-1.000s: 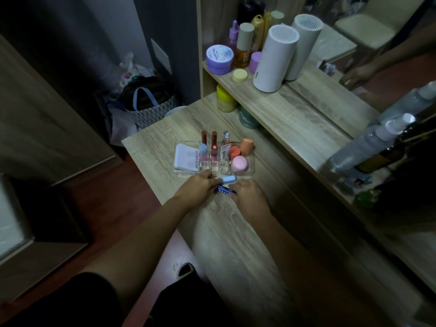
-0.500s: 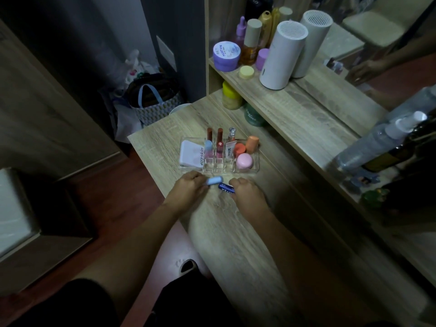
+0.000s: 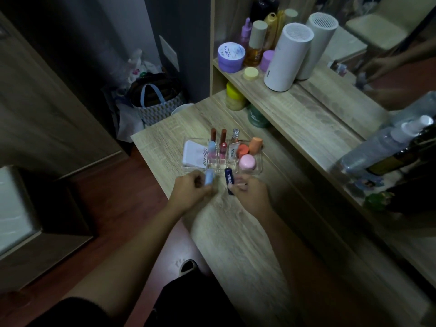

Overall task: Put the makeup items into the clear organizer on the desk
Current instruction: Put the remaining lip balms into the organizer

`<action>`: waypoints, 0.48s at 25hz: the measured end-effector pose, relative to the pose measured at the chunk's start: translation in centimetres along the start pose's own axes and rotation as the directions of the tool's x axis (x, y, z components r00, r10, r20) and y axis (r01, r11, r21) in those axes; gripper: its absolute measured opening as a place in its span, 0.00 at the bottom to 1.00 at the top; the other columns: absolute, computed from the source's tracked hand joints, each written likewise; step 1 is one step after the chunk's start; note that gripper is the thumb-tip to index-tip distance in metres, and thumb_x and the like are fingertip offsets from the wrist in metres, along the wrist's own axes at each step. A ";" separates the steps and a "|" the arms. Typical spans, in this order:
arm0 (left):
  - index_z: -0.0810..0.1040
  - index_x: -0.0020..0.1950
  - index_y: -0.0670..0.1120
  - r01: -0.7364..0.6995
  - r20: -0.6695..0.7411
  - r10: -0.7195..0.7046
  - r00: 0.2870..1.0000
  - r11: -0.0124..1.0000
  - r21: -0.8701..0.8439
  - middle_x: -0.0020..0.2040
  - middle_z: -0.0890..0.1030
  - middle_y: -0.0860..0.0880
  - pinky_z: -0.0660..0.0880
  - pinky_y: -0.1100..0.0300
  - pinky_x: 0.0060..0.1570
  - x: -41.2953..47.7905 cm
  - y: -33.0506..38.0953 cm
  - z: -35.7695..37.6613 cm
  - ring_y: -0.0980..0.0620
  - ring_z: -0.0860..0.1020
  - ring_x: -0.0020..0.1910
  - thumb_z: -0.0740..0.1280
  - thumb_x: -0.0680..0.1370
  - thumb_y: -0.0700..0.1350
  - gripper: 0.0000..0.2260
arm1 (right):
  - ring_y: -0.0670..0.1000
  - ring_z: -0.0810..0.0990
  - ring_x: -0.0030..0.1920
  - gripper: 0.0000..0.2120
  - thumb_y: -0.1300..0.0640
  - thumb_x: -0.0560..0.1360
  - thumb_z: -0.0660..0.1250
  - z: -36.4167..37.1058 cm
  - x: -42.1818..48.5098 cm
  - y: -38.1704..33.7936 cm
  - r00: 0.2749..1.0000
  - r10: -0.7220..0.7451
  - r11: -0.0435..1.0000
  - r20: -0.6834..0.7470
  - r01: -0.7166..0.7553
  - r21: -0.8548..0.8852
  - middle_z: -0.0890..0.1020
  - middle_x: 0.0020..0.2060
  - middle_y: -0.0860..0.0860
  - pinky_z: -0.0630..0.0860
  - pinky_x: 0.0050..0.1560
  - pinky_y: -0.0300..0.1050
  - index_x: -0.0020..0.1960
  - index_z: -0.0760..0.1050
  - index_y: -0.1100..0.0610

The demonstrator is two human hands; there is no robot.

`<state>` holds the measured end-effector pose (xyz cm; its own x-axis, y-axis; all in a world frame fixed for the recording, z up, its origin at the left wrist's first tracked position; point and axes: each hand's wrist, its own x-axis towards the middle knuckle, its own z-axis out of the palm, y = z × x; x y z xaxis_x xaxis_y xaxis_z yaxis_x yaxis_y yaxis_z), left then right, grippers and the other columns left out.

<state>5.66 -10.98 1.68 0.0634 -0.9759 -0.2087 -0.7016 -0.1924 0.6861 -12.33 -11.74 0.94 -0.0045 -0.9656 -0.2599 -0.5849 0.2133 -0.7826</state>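
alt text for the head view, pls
Left hand holds a light blue tube and right hand a dark blue stick, both just short of the partly filled clear organizer on the wooden desk.

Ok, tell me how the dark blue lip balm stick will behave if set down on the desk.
The dark blue stick in the right hand looks round and smooth, so lying flat it would probably roll. Narrow-based, it may tip if stood upright. Small enough that it is likely light.

Lower end of the light blue lip-balm tube [image 3: 209, 177] buried in the left hand [image 3: 192, 194]. Right hand's [image 3: 251, 195] fingertips motion-blurred against the dark blue lip-balm stick [image 3: 228, 181]. Near wall of the clear plastic organizer [image 3: 258, 165] partly masked behind both sticks.
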 end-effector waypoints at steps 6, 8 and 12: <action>0.80 0.46 0.43 -0.019 -0.194 -0.033 0.980 0.965 -0.261 0.38 0.81 0.49 0.69 0.79 0.33 2.7 2.9 -1.0 0.54 0.78 0.36 0.72 0.70 0.40 0.06 | 0.50 0.83 0.47 0.14 0.65 0.72 0.70 1.8 2.3 -3.3 0.957 -0.069 0.963 -0.282 0.138 0.231 0.83 0.51 0.58 0.80 0.48 0.40 0.57 0.76 0.64; 0.80 0.46 0.41 -0.012 -0.182 -0.032 0.983 0.971 -0.237 0.39 0.83 0.45 0.68 0.80 0.34 3.0 2.9 -0.7 0.53 0.78 0.37 0.72 0.71 0.39 0.06 | 0.53 0.83 0.49 0.14 0.66 0.72 0.70 2.6 2.5 -3.1 0.953 -0.082 0.970 -0.291 0.144 0.196 0.83 0.51 0.59 0.80 0.48 0.42 0.57 0.76 0.64; 0.80 0.46 0.39 -0.004 -0.156 -0.015 0.988 0.992 -0.123 0.41 0.84 0.42 0.71 0.70 0.37 3.2 2.4 0.2 0.49 0.79 0.39 0.71 0.72 0.41 0.06 | 0.54 0.84 0.46 0.11 0.67 0.71 0.70 3.6 2.6 -1.9 0.956 -0.101 0.981 -0.274 0.142 0.135 0.85 0.47 0.59 0.81 0.49 0.50 0.54 0.77 0.62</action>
<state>4.03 -14.55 2.58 0.1843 -0.9770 -0.1076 -0.6094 -0.1995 0.7673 -8.29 -14.13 -0.33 -0.1677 -0.9857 -0.0142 -0.4643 0.0917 -0.8809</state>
